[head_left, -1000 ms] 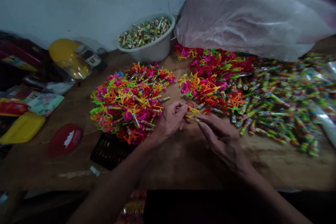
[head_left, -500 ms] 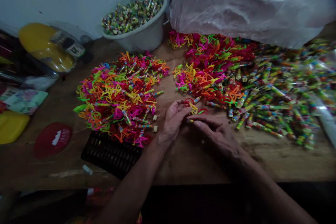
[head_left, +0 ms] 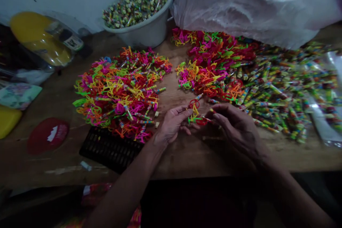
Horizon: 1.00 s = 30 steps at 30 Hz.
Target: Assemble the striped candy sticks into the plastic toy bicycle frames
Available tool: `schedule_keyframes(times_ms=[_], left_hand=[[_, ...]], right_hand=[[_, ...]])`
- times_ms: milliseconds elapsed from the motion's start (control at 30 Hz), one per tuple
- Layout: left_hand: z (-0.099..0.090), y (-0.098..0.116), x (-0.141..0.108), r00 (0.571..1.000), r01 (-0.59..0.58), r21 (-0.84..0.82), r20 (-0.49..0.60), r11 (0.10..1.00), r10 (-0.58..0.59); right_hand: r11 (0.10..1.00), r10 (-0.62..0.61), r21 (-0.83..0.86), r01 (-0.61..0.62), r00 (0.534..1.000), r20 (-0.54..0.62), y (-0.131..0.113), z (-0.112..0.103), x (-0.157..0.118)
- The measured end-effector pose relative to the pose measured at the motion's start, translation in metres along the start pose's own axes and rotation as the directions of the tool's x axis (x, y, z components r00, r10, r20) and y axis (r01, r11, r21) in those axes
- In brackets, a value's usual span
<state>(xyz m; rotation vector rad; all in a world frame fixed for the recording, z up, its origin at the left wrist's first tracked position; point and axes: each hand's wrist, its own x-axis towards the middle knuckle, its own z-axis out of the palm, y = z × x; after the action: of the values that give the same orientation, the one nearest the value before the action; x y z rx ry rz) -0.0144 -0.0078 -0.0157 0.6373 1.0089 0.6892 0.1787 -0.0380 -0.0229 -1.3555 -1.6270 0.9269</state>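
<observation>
Far left, past the left arm, a yellow object (head_left: pixel 9 122), a floral packet (head_left: pixel 19 95) and a red oval item (head_left: pixel 48 136) lay on the counter (head_left: pixel 184 165). Closer in, the black slotted tray (head_left: pixel 107 149) sat just beside the left forearm, with the left pile of bright plastic pieces (head_left: pixel 114 89) beyond it. Basin (head_left: pixel 146 37) full of small tubes stood farther out, ahead of the left hand. Left hand (head_left: pixel 169 124) was pinched on a plastic cluster (head_left: pixel 195 111), yellow, red and green. Cluster lay between the hands, nearer the left; its long axis ran roughly away from the body, a patterned end outward, while a green-and-red part stuck out sideways toward the right hand. Hands were apart, fingertips near each other. Blurred stick (head_left: pixel 213 138) lay on the wood, on the body side of the fingertips, roughly crosswise. Right hand (head_left: pixel 237 124) had fingertips closed on a short patterned tube (head_left: pixel 212 110), mostly hidden, visible tip outward; its full angle and whether it touched the cluster, cannot tell. Right pile of bright plastic pieces (head_left: pixel 208 67) was ahead of the right fingers, big plastic bag (head_left: pixel 248 7) behind it. Heap of patterned tubes (head_left: pixel 288 96) spread to the right of the right hand.
</observation>
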Motion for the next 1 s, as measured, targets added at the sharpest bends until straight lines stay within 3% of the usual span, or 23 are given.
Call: schedule_keyframes(times_ms=[100, 167, 300, 367, 467, 600, 767, 1000], left_hand=[[0.005, 0.002, -0.001, 0.999, 0.004, -0.033, 0.035, 0.999, -0.003], [0.006, 0.003, 0.0, 1.0, 0.001, -0.065, 0.009, 0.998, 0.0], [0.002, 0.002, 0.003, 0.998, 0.059, -0.111, 0.003, 0.992, -0.06], [0.001, -0.001, 0.004, 0.994, 0.092, -0.109, 0.061, 0.99, -0.086], [0.002, -0.004, 0.003, 0.987, 0.099, -0.098, 0.135, 0.99, -0.085], [0.006, -0.004, -0.004, 0.977, 0.102, -0.063, 0.192, 0.993, -0.089], [0.006, -0.007, -0.012, 0.97, 0.085, -0.034, 0.233, 0.996, -0.074], [0.005, -0.015, -0.017, 0.963, 0.087, -0.107, 0.263, 0.991, -0.056]], right_hand=[[0.98, -0.153, -0.14, 0.143, 0.986, -0.069, 0.005, 0.006, 0.008], [0.953, -0.228, -0.214, 0.214, 0.972, -0.046, 0.005, 0.004, 0.013], [0.941, -0.298, -0.182, 0.284, 0.953, -0.053, 0.002, -0.005, 0.014], [0.969, -0.237, -0.106, 0.223, 0.962, -0.139, 0.001, -0.006, 0.011], [0.996, -0.019, 0.084, 0.037, 0.978, -0.206, 0.001, 0.001, 0.005], [0.941, 0.197, 0.298, -0.16, 0.976, -0.096, 0.004, 0.009, -0.003], [0.874, 0.224, 0.41, -0.26, 0.965, 0.135, 0.006, 0.01, -0.011], [0.864, 0.256, 0.451, -0.224, 0.967, -0.009, 0.002, 0.021, -0.02]])
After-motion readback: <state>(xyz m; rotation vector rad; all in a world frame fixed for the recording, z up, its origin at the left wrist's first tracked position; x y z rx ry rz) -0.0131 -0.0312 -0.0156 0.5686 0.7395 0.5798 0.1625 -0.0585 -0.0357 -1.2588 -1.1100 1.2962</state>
